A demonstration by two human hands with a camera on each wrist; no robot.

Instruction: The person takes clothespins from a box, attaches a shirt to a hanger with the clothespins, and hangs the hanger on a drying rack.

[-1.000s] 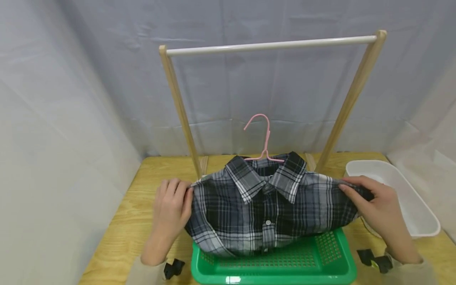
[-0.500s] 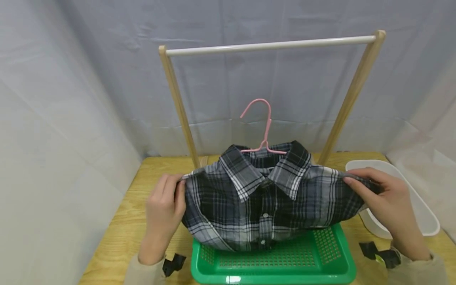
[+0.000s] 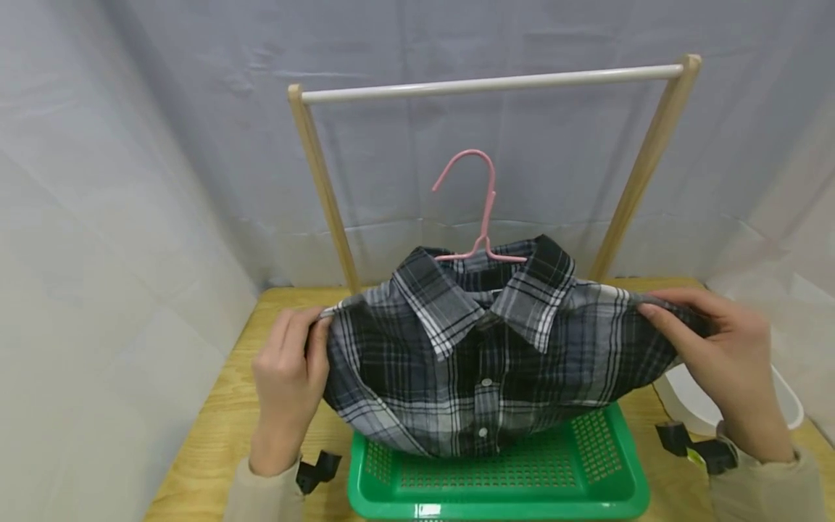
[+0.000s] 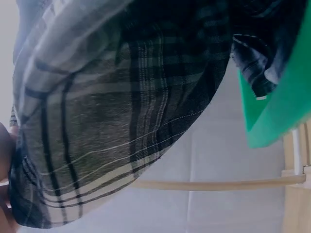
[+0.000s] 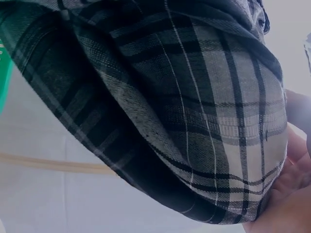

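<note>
Both hands are bare, the left hand [image 3: 287, 370] and the right hand [image 3: 724, 359] without gloves, rings or a watch. Just behind each wrist begins a pale beige, soft fabric sleeve, the left sleeve [image 3: 261, 496] and the right sleeve [image 3: 766, 489] ending in a plain cuff. Beside the left wrist sits a small black plastic camera mount [image 3: 317, 470]; a second black strapped mount [image 3: 701, 449] with a small yellowish spot sits at the right wrist.

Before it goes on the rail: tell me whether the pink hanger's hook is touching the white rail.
Apart. The head view shows the pink hanger's hook well below the white rail, with grey backdrop plainly between them.
</note>
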